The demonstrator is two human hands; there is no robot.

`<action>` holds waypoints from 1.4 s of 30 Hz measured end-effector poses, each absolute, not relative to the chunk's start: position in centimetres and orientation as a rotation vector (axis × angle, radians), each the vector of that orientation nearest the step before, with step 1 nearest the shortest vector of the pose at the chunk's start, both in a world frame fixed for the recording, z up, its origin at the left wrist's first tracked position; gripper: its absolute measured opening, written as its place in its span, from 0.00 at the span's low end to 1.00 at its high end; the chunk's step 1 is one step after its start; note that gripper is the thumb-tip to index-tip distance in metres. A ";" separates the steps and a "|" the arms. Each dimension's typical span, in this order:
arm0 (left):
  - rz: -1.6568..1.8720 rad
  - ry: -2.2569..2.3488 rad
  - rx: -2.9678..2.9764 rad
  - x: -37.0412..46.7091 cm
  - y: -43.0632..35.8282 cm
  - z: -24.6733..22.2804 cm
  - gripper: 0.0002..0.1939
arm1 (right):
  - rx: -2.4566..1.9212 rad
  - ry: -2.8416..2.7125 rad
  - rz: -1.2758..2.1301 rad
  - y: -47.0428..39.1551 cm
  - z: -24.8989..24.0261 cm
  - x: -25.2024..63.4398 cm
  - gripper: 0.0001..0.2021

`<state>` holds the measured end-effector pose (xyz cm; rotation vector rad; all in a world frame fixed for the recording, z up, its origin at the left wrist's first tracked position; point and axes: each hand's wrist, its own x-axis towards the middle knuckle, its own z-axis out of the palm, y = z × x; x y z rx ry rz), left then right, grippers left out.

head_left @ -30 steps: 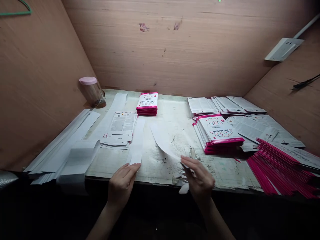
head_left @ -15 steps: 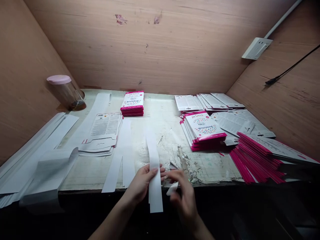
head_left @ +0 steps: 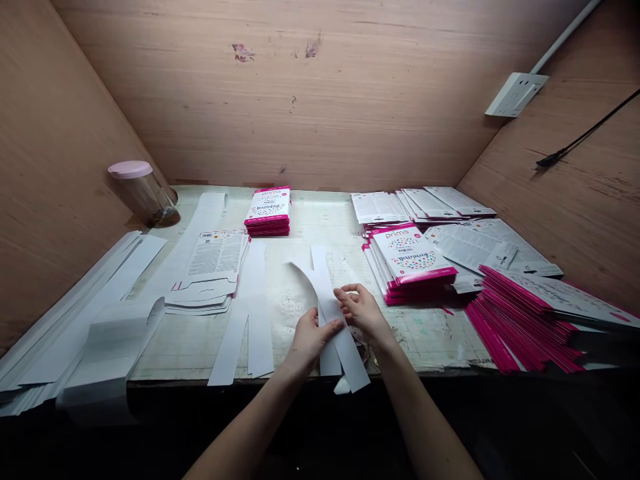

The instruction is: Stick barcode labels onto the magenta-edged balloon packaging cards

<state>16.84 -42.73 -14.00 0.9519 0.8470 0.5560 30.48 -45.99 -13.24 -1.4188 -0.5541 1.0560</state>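
My left hand (head_left: 316,335) is closed on two long white paper strips, thumb on top. The upper paper strip (head_left: 345,353) slants across the lower paper strip (head_left: 329,363), and its far end curls up to the left. My right hand (head_left: 363,312) has its fingers bent at the upper strip's right edge, which it seems to pinch. Below the strips, a small white scrap (head_left: 342,385) shows at the table's front edge. Left of my hands lie other white strips (head_left: 257,307) and a stack of printed card sleeves (head_left: 213,267).
Pink-and-white packet stacks stand at the back (head_left: 268,212) and right (head_left: 410,260), beside fanned pink-edged packets (head_left: 520,320). More white strips (head_left: 75,313) lie far left, near a lidded jar (head_left: 145,193). A socket box (head_left: 517,95) and a cable (head_left: 555,158) are on the right wall.
The strips have moved up onto the table, and the upper one now slants across the lower. My right hand has gone up to the strip's edge; the white scrap is now below it.
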 end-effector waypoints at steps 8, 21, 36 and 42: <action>0.559 0.965 0.867 16.5 -42.4 -14.0 0.16 | -1.920 -0.752 0.400 -46.7 -14.6 33.5 0.13; 0.827 1.218 2.438 2.8 -42.1 -13.6 0.23 | -1.818 -2.076 -0.114 -48.7 -15.9 26.4 0.20; 0.517 1.355 2.657 -1.0 -42.5 -16.0 0.24 | -2.391 -1.261 0.385 -38.5 -11.4 12.9 0.22; 0.569 1.353 2.604 -0.9 -42.3 -15.5 0.23 | -2.326 -1.200 0.540 -38.1 -11.1 13.0 0.22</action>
